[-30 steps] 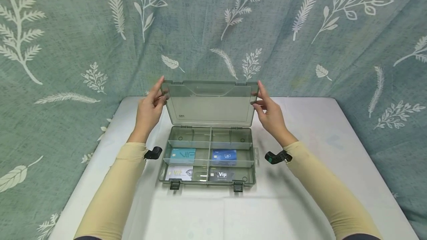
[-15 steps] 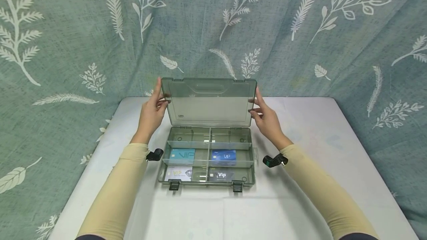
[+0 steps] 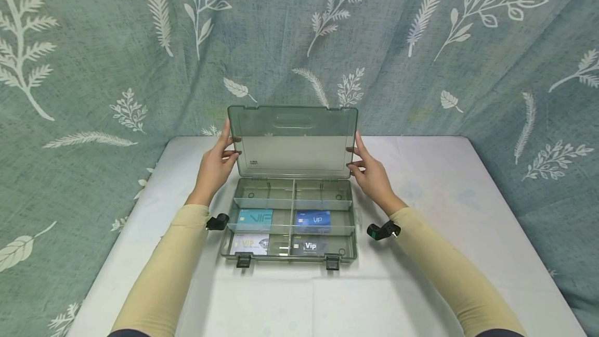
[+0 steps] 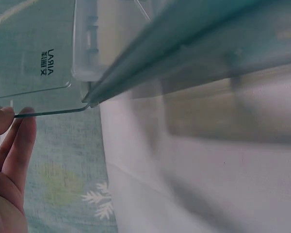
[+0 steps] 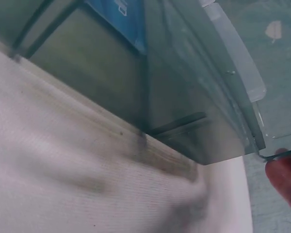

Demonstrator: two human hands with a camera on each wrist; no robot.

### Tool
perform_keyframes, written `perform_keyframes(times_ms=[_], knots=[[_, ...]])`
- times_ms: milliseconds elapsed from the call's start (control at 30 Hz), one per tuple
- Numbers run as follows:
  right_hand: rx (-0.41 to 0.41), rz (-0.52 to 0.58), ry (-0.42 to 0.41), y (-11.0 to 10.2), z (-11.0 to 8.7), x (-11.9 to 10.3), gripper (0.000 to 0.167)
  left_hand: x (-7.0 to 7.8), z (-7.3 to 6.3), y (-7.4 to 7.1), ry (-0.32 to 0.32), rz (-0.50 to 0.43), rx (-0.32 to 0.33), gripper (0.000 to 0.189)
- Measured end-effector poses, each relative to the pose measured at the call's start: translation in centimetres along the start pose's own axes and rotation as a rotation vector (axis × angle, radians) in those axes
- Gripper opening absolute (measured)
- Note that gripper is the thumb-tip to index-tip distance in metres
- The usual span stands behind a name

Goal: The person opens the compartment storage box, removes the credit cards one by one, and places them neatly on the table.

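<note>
A translucent grey-green plastic divider box point(image 3: 323, 190) lies on the table with its hinged lid point(image 3: 292, 156) raised steeply at the back. My left hand point(image 3: 212, 169) pinches the lid's left side edge, thumb in front and fingertips showing behind it. On the opposite edge, my right hand point(image 3: 372, 173) pinches the lid the same way. The left wrist view shows fingers point(image 4: 20, 145) at the lid's thin rim. Inside the box lie a teal VIP card point(image 3: 255, 217), a blue VIP card point(image 3: 313, 219), a whitish VIP card point(image 3: 249, 244) and a dark Vip card point(image 3: 310, 246), each in its own compartment.
Two latches hang at the box's front edge, a left latch point(image 3: 243, 261) and a right latch point(image 3: 332, 262). A white cloth covers the table point(image 3: 299, 300). Behind it hangs a green leaf-patterned curtain point(image 3: 281, 30), close to the lid's top.
The lid has swung further up and back, its top edge rising in view. Both hands have slid from near its upper corners lower down the side edges. The cards have stayed put.
</note>
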State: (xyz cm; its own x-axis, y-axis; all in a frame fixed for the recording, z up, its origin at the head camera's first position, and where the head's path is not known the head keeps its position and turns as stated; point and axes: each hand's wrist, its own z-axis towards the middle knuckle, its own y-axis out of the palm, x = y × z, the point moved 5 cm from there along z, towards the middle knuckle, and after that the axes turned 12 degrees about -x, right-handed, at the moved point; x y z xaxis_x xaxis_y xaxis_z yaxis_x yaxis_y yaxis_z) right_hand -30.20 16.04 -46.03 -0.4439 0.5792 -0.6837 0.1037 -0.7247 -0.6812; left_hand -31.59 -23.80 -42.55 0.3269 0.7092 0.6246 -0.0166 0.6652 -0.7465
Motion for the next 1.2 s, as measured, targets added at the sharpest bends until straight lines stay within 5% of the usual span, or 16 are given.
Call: perform_keyframes(times_ms=[600,1200], knots=[[-0.064,0.041,0.036,1.0,-0.5,0.9,0.1,-1.1,-0.1,0.7,-0.041,0.033,-0.079,0.104],[-0.109,0.018,0.092,1.6,-0.8,1.4,0.091,-3.2,-0.9,2.3,-0.084,0.014,-0.263,0.101]])
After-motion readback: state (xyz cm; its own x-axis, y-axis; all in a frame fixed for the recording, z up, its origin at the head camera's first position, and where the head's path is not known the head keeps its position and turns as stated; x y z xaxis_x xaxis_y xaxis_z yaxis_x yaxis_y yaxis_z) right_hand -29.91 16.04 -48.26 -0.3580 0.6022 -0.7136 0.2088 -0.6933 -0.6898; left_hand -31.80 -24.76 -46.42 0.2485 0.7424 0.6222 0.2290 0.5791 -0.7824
